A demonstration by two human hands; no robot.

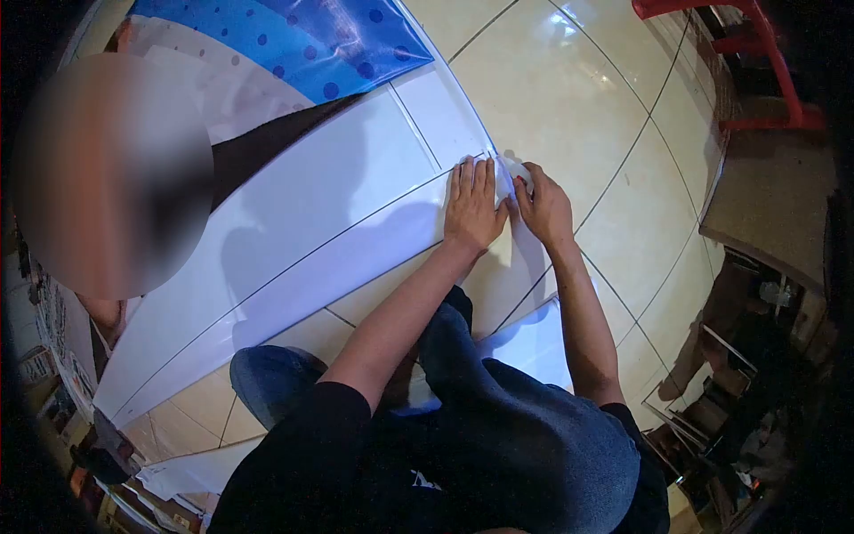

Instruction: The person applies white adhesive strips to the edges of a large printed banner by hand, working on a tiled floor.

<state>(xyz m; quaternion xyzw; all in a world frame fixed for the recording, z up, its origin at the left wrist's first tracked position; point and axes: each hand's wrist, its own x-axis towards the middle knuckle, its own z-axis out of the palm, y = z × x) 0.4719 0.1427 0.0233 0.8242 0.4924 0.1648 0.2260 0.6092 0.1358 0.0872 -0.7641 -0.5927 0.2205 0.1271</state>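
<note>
Red chair or stool [783,68], upper right; brown board [769,196] just below; glossy cream floor tiles [543,84].

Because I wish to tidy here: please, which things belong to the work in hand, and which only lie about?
In use:
Large glossy white sheet with thin dark lines, under the left hand; right hand at its edge
Blue dotted glossy sheet beyond it, perhaps joined

Apparently just lying about:
Red plastic chair
Flat brown panel
Smaller white sheet

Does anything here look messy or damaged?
Nothing looks spilled or clearly damaged. The untidy spot is the dim jumble at the right, where thin pale strips lie at odd angles, unlike the tidy white sheet under the left hand.
</note>
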